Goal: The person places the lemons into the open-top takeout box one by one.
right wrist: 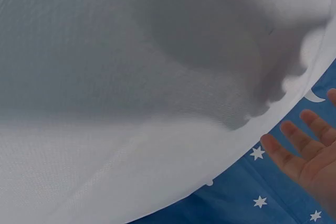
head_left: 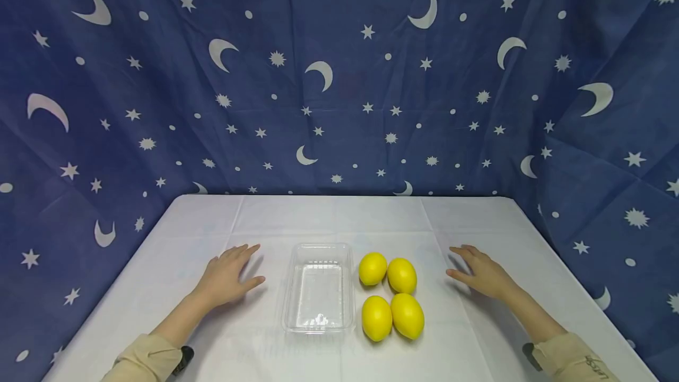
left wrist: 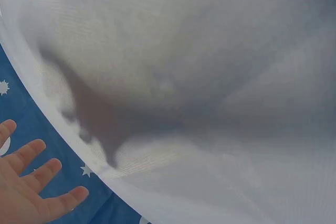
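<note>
My left hand (head_left: 227, 276) hovers over the white cloth, left of a clear plastic container (head_left: 286, 287), its fingers spread and holding nothing. The container has no visible contents. To its right sit several yellow lemons (head_left: 373, 269) in two rows, some of them touching. On the far right, my right hand (head_left: 484, 275) is held out with loose fingers, apart from the nearest lemon (head_left: 402, 276). In the left wrist view the left hand (left wrist: 31, 184) shows spread fingers above the cloth. The right wrist view likewise shows the right hand (right wrist: 310, 153) with nothing in it.
A white cloth (head_left: 382, 217) with fold creases covers the table. Behind and at both sides hangs a dark blue curtain (head_left: 350, 87) with moons and stars. Both hands cast shadows on the cloth.
</note>
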The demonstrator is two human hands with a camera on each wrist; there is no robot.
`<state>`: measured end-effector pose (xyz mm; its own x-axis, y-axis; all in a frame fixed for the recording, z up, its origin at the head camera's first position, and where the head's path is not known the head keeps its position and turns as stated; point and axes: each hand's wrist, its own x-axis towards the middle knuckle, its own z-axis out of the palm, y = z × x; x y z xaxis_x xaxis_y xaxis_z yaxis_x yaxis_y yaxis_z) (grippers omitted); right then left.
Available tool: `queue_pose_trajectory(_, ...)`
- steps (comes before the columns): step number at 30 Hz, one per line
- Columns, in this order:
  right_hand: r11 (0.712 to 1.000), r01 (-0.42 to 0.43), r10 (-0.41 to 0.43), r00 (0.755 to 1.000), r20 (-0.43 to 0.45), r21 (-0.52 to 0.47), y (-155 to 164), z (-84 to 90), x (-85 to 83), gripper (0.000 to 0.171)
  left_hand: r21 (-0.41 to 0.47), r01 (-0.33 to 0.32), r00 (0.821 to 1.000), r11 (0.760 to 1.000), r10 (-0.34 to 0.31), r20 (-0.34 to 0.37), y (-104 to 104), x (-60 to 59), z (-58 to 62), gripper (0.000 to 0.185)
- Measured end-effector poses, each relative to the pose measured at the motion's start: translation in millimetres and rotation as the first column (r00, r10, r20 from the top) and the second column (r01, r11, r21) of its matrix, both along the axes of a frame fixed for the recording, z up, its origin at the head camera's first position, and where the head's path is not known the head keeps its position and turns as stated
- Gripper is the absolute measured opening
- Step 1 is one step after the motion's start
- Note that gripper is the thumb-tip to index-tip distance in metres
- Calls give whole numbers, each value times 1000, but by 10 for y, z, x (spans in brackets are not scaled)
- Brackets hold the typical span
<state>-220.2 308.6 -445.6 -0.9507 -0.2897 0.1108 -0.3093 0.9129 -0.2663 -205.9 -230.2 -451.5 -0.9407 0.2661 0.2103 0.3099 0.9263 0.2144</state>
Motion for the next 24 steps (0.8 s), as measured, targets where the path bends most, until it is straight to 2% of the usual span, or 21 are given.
queue_pose_trajectory(3, 1000, -5, 5, 1000, -12, -25, -4, -15, -12, 59, 3, 33, 998, 999, -33, -61, 7, -13, 7, 65)
queue_pose_trajectory(6, 999, 0, -1, 1000, -12, -46, -11, -13, -12, 54, 13, 43, 996, 999, -42, -79, 26, -21, 10, 62)
queue_pose_trajectory(17, 995, 57, -53, 998, 44, -84, -75, 19, -27, 45, 89, 13, 998, 996, -8, -57, 97, -32, 23, 49)
queue_pose_trajectory(24, 989, 31, -24, 998, 51, -148, -127, 92, -24, 42, 160, -19, 1000, 987, 20, -5, 135, -30, 50, 43)
